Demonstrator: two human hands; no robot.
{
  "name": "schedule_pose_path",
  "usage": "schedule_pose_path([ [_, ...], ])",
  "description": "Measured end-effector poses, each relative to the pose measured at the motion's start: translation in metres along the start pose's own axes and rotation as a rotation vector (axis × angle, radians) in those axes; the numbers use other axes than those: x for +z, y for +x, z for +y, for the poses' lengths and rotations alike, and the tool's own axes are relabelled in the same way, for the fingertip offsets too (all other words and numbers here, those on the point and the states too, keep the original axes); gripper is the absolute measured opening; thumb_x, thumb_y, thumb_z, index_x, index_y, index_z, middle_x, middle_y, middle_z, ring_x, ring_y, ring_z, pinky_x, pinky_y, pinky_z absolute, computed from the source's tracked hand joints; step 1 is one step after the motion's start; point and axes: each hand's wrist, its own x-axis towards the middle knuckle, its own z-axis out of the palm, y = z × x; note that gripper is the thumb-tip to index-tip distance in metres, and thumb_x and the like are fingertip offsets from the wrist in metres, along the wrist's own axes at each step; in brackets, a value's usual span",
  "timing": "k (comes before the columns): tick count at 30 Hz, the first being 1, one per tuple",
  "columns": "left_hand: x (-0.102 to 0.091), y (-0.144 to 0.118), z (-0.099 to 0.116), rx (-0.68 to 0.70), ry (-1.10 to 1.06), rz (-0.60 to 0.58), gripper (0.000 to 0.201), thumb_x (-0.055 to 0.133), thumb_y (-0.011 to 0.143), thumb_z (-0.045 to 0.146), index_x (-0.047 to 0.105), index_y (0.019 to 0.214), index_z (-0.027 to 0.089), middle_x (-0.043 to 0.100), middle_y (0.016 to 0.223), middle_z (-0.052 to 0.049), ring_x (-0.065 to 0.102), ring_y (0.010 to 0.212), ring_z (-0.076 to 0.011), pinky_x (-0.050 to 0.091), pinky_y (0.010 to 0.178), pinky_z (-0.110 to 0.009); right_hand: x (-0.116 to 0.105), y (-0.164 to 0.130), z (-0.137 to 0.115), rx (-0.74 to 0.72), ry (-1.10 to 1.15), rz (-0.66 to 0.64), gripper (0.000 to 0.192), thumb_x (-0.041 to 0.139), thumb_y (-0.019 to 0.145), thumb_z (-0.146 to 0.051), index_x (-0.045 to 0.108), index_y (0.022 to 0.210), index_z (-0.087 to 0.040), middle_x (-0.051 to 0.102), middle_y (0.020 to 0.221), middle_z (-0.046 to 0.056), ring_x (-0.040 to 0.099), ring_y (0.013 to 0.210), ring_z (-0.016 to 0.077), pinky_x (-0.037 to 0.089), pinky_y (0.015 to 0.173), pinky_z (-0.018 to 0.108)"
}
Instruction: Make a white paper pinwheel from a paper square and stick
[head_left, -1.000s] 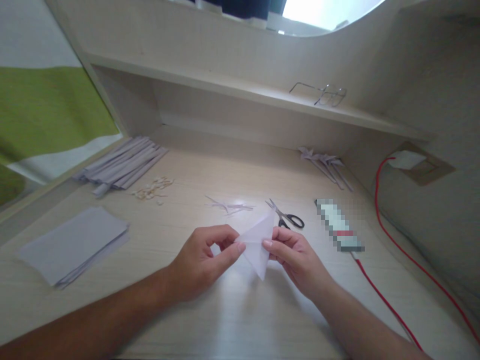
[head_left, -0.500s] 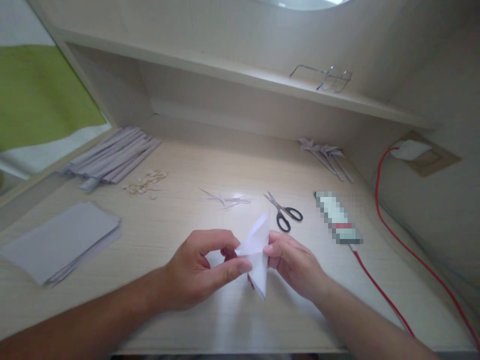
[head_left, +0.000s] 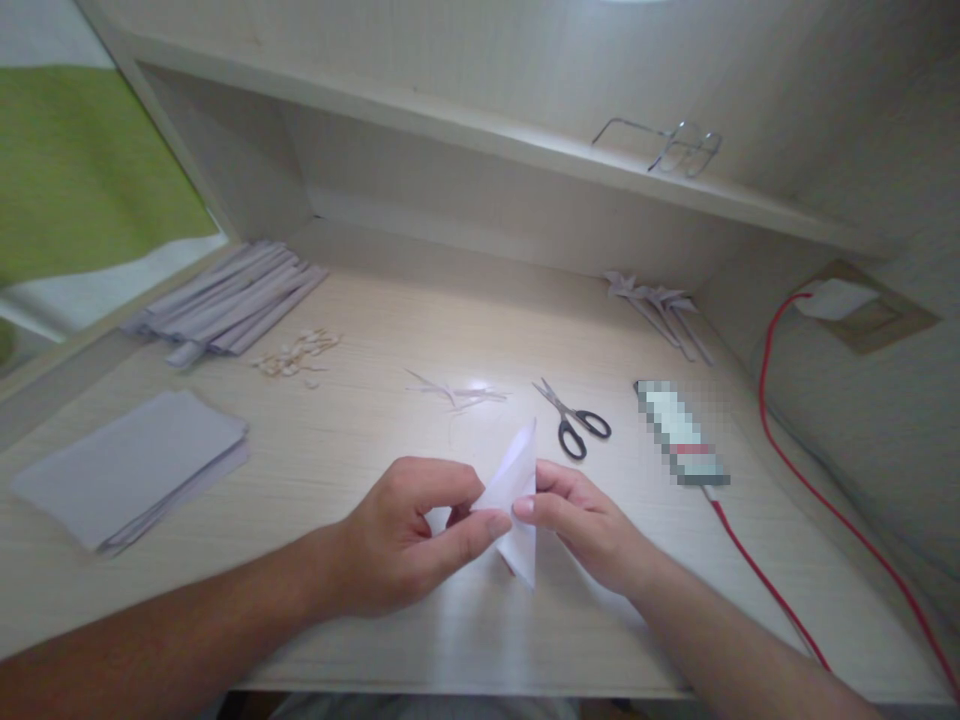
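Head view: left hand (head_left: 409,535) and right hand (head_left: 585,520) fingers pinch the folded paper (head_left: 517,500) from both sides, steadying it upright above the desk (head_left: 375,430), just in front of the scissors (head_left: 574,425).

Scissors (head_left: 574,425) are placed on the counter (head_left: 375,430) behind the folded paper (head_left: 519,500); glasses (head_left: 675,148) are set on the shelf (head_left: 450,130).

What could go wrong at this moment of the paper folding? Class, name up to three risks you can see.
1. The folded white paper is pinched in the air between the left hand and right hand, not pressed on the desk, so a crease may land crooked.
2. The scissors lie just beyond the right hand; a careless reach might catch the blades.
3. The red cable runs beside the right forearm and could snag.
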Motion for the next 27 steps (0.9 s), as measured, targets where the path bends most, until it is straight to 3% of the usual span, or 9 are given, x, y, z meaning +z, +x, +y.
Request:
schedule_pose_path([
  [3,0.0005,-0.0005,-0.0002,0.018,0.018,0.019,0.034,0.067,0.09,0.017,0.05,0.06,0.014,0.046,0.056,0.007,0.042,0.052,-0.0044,0.033,0.052,-0.017,-0.0018,-0.0006,0.0025,0.009,0.029,-0.008,0.022,0.069,0.087,-0.027,0.073,0.105,-0.014,0.075,0.095,0.006,0.068,0.081,0.0161,0.051,0.077,0.028],
  [9,-0.0005,-0.0007,-0.0042,0.032,-0.071,0.01,0.027,0.078,0.083,0.025,0.06,0.067,0.014,0.057,0.059,0.005,0.05,0.054,-0.0059,0.039,0.054,-0.016,-0.0037,-0.0012,0.0038,0.091,0.204,-0.014,0.025,0.063,0.087,-0.027,0.069,0.106,-0.011,0.072,0.078,0.006,0.067,0.059,0.0162,0.054,0.055,0.026],
  [16,-0.0011,0.0001,-0.0078,0.07,-0.057,-0.016,0.026,0.071,0.089,0.026,0.061,0.069,0.014,0.057,0.06,0.002,0.05,0.055,-0.0078,0.039,0.055,-0.02,-0.0023,-0.0004,0.003,0.086,0.224,-0.034,0.022,0.058,0.084,-0.024,0.069,0.096,-0.01,0.072,0.073,0.007,0.069,0.059,0.0188,0.055,0.056,0.028],
  [21,-0.0002,-0.0018,-0.0097,0.117,0.04,0.001,0.032,0.071,0.088,0.026,0.054,0.064,0.015,0.049,0.057,0.005,0.044,0.052,-0.0068,0.034,0.053,-0.021,-0.0037,-0.002,0.0056,0.127,0.143,-0.033,0.023,0.062,0.082,-0.022,0.07,0.1,-0.011,0.074,0.085,0.008,0.068,0.062,0.0172,0.053,0.059,0.027],
  [27,-0.0011,-0.001,-0.0076,0.136,0.065,-0.006,0.035,0.068,0.09,0.023,0.05,0.061,0.016,0.046,0.055,0.005,0.04,0.05,-0.0063,0.031,0.051,-0.021,-0.007,-0.0009,0.0099,0.098,0.08,-0.036,0.025,0.067,0.084,-0.028,0.07,0.102,-0.011,0.072,0.085,0.008,0.066,0.065,0.0181,0.051,0.062,0.03],
])
